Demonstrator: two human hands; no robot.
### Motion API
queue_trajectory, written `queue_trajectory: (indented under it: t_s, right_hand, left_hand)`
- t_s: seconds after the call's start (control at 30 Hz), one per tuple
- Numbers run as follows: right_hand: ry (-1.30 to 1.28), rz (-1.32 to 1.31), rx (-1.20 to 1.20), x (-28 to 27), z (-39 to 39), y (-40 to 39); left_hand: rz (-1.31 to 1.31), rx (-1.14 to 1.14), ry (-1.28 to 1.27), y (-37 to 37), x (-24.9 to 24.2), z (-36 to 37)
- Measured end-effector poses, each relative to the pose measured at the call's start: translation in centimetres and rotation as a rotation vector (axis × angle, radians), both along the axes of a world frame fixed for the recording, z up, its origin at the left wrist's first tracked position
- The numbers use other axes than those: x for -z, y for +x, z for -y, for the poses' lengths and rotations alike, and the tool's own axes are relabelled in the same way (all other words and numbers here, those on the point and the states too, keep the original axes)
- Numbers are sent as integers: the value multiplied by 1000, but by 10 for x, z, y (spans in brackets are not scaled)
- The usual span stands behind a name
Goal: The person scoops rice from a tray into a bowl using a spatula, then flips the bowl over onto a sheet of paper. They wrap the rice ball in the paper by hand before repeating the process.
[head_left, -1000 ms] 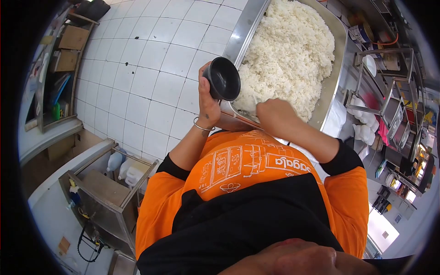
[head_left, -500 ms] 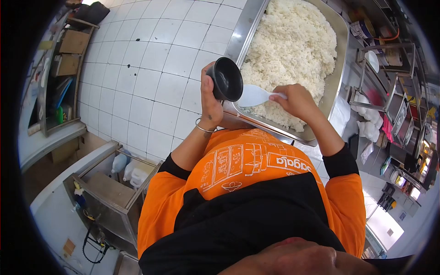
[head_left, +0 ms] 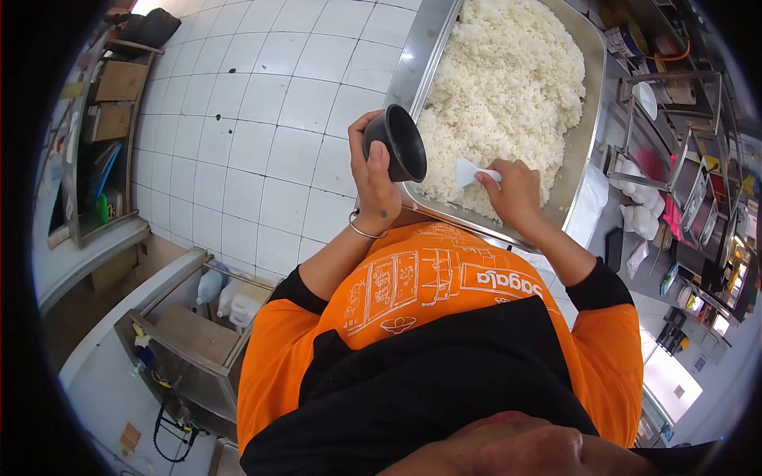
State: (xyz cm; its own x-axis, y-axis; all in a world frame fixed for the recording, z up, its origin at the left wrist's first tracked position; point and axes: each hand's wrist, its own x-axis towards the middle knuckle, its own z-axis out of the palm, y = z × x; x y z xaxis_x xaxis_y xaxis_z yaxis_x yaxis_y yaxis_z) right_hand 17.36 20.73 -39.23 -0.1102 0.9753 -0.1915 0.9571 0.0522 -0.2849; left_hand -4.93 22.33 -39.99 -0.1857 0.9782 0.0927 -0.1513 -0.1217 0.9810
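My left hand (head_left: pixel 373 170) grips a black bowl (head_left: pixel 406 143), tilted with its opening turned toward the tray; no rice shows inside. My right hand (head_left: pixel 516 190) holds a white rice paddle (head_left: pixel 468 172) by the handle, its blade end at the near left part of the rice. A large heap of cooked white rice (head_left: pixel 508 87) fills most of a deep metal tray (head_left: pixel 591 95). The bowl sits just left of the paddle, beside the tray's left rim, and the two do not touch.
White floor tiles (head_left: pixel 278 103) spread at the left. A shelf with cardboard boxes (head_left: pixel 123 79) stands at the far left, and a metal cabinet (head_left: pixel 190 333) with plastic jugs (head_left: pixel 238 305) at the lower left. Metal racks (head_left: pixel 675 135) and plastic bags (head_left: pixel 639 222) are on the right.
The paddle has moved right, away from the bowl, and turned so its blade looks narrower over the rice. The bowl has tipped further toward the tray and shifted slightly right.
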Motion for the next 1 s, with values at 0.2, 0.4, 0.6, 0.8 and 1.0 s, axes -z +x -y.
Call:
queue_trajectory:
  t_s: [0.2, 0.4, 0.6, 0.8, 1.0]
  right_hand:
    - [5, -30, -65, 14, -14, -21]
    - [-56, -207, -245, 14, -36, 1]
    - [-85, -369, -451, 10, -61, 19]
    - [-153, -248, -406, 8, -71, 13]
    - [-341, -520, -317, 2, -79, 41]
  left_hand:
    - [-35, 11, 19, -1, -1, 1]
    - [-33, -52, 71, 1, 2, 0]
    - [-7, -90, 85, 1, 3, -2]
    - [-13, -86, 90, 1, 7, -3]
    - [73, -63, 32, -5, -1, -5]
